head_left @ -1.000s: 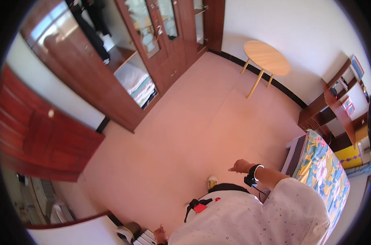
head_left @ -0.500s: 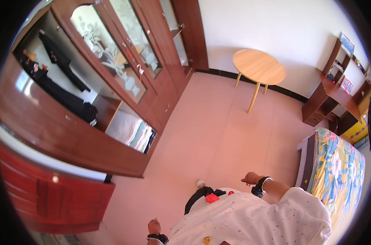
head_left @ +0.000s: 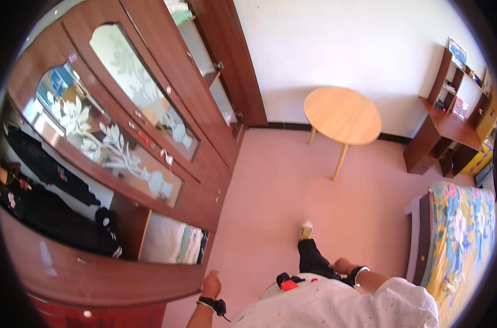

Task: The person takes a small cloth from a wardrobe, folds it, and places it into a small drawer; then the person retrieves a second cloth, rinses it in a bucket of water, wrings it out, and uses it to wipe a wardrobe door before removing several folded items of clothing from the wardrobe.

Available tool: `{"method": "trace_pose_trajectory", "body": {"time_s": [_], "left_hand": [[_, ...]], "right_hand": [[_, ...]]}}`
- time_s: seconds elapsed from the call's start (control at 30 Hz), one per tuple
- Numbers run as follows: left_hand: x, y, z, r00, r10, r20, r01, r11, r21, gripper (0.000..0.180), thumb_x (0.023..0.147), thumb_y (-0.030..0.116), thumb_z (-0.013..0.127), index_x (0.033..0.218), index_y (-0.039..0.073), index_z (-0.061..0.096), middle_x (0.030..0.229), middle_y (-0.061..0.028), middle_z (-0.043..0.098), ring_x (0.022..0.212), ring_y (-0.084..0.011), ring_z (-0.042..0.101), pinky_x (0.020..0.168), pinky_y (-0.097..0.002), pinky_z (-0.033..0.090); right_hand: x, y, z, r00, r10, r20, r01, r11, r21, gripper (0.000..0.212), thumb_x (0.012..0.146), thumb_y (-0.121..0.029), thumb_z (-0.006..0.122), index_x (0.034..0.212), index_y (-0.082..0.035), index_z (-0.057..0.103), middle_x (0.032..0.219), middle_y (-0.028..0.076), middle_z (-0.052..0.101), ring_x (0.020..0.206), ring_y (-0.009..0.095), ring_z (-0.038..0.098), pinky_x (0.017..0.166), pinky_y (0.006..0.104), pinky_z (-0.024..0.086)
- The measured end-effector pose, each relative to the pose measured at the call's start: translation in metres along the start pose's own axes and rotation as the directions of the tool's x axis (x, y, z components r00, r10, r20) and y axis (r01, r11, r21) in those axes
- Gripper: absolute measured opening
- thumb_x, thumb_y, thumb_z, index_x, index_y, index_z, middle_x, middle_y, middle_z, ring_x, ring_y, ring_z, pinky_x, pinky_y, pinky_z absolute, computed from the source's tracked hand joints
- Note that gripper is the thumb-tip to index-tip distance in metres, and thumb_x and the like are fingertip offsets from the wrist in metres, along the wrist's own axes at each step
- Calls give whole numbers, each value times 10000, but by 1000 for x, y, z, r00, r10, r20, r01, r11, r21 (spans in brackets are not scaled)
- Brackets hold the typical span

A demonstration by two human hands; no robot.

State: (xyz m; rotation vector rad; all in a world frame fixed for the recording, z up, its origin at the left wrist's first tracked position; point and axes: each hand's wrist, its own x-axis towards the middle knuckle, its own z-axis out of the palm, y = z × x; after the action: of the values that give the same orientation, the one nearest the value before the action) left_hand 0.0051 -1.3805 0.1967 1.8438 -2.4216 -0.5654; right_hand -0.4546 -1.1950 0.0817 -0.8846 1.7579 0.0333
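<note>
My left hand hangs low beside the wardrobe's lower edge, its fingers loosely curled with nothing visible in them. Near my right thigh, my right hand has its fingers bent in, and no object shows in it. Each wrist wears a band with a dark device. To my left stands a tall brown wardrobe with flower-patterned mirror doors. Black clothes hang in its open near section, and folded cloths fill a low compartment beside them. Neither hand touches the wardrobe.
A round wooden table stands ahead by the white wall. A brown desk with shelves occupies the far right corner. The bed, with a floral cover, is close on my right. Pink floor lies between. A red door panel shows at lower left.
I have stepped forward and the view has shifted, with a foot and dark trouser leg now showing. The wardrobe is closer. My left hand is higher in view; my right hand has dropped toward my thigh.
</note>
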Motion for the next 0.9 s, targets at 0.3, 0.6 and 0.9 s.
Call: {"method": "trace_pose_trajectory", "body": {"time_s": [0.3,0.6,0.9], "left_hand": [[74,-45,89,945,-136,299,190,969,-159,239,844,68,413,1004,14,582,924,-180,599,815,-314,578,743,-378,467],[217,64,28,996,-58,-64,42,972,-233,195,817,78,454,864,-11,621,854,-192,611,832,-324,566,783,-379,450],[420,26,22,995,58,-78,-61,998,-30,250,857,150,401,870,48,629,856,-192,617,854,-342,585,777,-427,453]], "right_hand": [[130,-52,-189,999,31,-19,-30,999,36,405,838,-358,473,664,-67,695,639,91,644,629,222,626,644,363,505],[246,-143,-323,984,-169,-52,163,981,-106,448,852,-394,423,674,-90,697,804,159,653,804,310,612,804,406,457],[327,-285,-376,899,-388,202,434,846,-310,451,884,-402,393,804,-66,683,937,180,632,939,358,560,873,442,409]]}}
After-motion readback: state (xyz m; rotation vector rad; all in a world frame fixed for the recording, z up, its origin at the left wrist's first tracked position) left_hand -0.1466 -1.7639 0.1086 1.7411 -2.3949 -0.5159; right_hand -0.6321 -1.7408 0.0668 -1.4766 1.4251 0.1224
